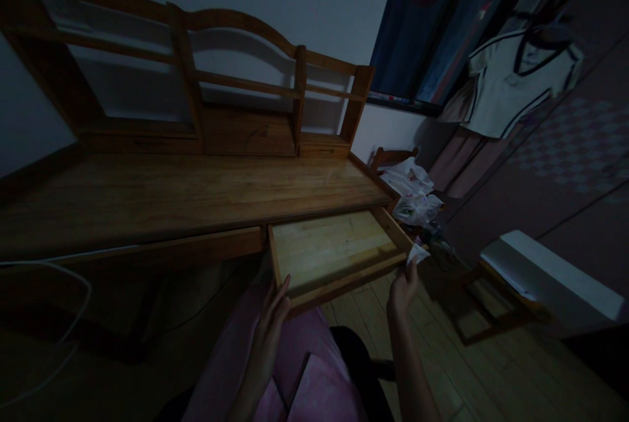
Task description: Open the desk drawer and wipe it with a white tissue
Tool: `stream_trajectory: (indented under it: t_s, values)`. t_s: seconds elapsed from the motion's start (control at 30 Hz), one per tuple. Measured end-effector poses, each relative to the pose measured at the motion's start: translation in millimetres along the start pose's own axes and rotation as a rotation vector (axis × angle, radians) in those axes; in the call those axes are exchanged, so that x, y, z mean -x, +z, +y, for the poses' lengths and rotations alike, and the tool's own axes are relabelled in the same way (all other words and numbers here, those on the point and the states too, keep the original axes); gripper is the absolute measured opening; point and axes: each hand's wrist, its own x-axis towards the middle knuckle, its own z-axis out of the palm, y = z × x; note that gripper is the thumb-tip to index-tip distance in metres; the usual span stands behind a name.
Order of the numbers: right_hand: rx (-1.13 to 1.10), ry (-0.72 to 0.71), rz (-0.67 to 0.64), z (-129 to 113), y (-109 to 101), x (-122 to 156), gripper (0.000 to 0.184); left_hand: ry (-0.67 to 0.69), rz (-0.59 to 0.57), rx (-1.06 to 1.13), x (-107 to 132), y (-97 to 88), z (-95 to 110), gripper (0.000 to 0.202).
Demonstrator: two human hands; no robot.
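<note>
A wooden drawer (339, 242) is pulled out from under the wooden desk (196, 189), and its pale bottom shows. My left hand (269, 320) rests against the drawer's front left corner, its fingers fairly straight and its fingertips at the front edge. At the front right corner, my right hand (405, 284) is closed on a white tissue (417, 253). The tissue sticks up above the fingers beside the drawer's right side. Whether it touches the wood I cannot tell.
A shelf unit (246, 130) stands on the desk's back. White plastic bags (415, 189) sit on a chair at the right. A wooden stool (491, 297) bears a pale box-like object (560, 271). A white cable (86, 284) hangs at the left. A shirt (515, 81) hangs at right.
</note>
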Motion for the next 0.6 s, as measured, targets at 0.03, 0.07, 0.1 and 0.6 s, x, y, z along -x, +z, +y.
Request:
stream_trajectory:
  t_s: [0.03,0.07,0.1,0.6]
  values:
    - [0.01,-0.003,0.018,-0.9,2.8,8.4,0.085,-0.005,-0.004,-0.003,0.6,0.1,1.2,0.068]
    - [0.018,-0.006,0.026,-2.4,4.6,17.6,0.083,-0.01,-0.007,-0.005,1.4,0.3,2.3,0.067]
    - [0.023,-0.008,0.023,-4.0,5.5,26.8,0.08,-0.011,-0.005,-0.008,2.1,0.5,3.3,0.066]
    - [-0.115,0.199,0.022,-23.9,5.2,24.3,0.081,-0.001,-0.002,-0.014,5.8,0.4,0.1,0.062]
